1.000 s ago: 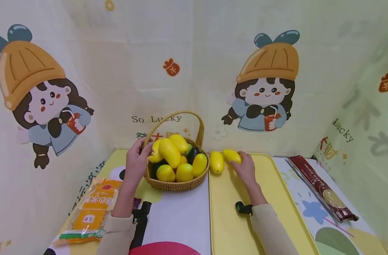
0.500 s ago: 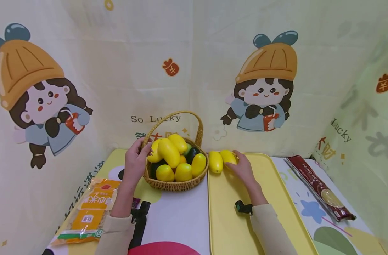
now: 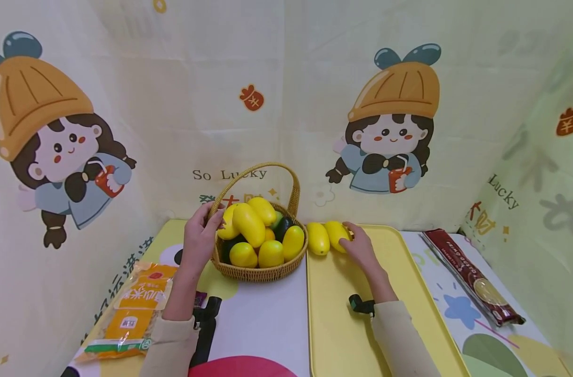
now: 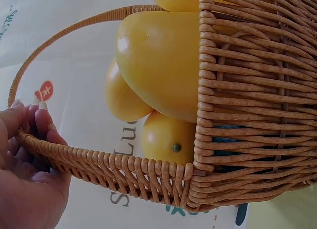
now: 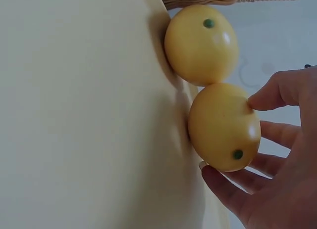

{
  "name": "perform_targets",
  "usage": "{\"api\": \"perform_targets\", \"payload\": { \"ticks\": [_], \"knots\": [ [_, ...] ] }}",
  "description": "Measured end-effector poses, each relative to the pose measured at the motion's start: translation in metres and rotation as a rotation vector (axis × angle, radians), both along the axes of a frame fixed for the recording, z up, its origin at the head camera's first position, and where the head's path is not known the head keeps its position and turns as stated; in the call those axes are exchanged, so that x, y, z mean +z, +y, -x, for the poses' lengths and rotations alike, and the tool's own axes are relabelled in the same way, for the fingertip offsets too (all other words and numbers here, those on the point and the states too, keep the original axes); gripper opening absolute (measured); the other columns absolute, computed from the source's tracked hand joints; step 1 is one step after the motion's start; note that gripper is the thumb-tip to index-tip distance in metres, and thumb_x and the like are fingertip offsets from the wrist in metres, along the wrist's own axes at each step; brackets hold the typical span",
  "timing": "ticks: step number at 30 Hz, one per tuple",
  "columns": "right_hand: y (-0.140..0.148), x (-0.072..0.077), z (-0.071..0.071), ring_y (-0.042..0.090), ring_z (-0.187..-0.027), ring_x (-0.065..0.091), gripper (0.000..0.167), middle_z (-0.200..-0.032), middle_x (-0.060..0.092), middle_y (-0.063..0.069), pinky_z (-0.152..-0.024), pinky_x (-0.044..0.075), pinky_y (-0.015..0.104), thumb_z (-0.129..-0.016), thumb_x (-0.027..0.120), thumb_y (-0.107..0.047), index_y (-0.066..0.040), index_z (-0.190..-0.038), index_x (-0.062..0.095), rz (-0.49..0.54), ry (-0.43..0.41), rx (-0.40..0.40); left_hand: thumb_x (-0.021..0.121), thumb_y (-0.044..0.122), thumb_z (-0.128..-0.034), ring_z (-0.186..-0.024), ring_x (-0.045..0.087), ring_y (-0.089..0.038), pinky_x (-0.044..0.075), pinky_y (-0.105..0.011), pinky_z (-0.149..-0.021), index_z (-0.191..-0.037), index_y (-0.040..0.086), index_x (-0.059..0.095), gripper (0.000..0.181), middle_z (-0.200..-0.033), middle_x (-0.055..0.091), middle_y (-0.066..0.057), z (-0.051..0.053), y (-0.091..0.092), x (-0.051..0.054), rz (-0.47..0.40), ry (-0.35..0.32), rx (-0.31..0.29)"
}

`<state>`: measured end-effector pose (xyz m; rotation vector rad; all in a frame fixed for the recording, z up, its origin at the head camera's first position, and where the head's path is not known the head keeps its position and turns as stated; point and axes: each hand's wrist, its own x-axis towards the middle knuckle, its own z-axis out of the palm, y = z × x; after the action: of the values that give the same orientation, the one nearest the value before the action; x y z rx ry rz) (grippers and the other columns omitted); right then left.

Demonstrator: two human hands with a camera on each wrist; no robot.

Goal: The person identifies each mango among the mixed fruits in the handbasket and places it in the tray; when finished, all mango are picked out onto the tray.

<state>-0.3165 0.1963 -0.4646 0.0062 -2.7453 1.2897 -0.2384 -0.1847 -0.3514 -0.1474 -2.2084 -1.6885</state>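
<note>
Yellow mangoes, two, touch on one tray; a person's right hand curls its fingers round the right-hand mango, whose smooth skin could slip. The left hand grips the handle of one basket; a tug could spill its six visible yellow fruits, heaped high over uncounted darker ones.
</note>
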Motion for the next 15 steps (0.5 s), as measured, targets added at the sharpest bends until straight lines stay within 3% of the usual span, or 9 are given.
{"api": "perform_targets", "payload": {
  "ticks": [11,15],
  "knots": [
    [0.000,0.000,0.000,0.041,-0.131,0.044,0.063,-0.149,0.043,0.022,-0.112,0.037,0.056,-0.090,0.056,-0.025,-0.004,-0.148,0.041,0.010,0.001,-0.005,0.053,0.033,-0.1029,-0.089,0.056,-0.020,0.051,-0.012,-0.076,-0.128,0.010,0.057,0.035,-0.098,0.056,-0.009,0.016,-0.007,-0.018,-0.004,-0.014,0.022],
    [0.001,0.002,-0.001,0.040,-0.133,0.044,0.061,-0.149,0.044,0.020,-0.113,0.036,0.057,-0.091,0.056,-0.025,-0.006,-0.147,0.043,0.030,0.032,-0.018,0.053,0.032,-0.1028,-0.088,0.056,-0.019,0.051,-0.012,-0.077,-0.127,0.008,0.057,0.034,-0.098,0.057,-0.010,0.014,-0.006,-0.015,-0.007,-0.011,0.020]
  ]
}}
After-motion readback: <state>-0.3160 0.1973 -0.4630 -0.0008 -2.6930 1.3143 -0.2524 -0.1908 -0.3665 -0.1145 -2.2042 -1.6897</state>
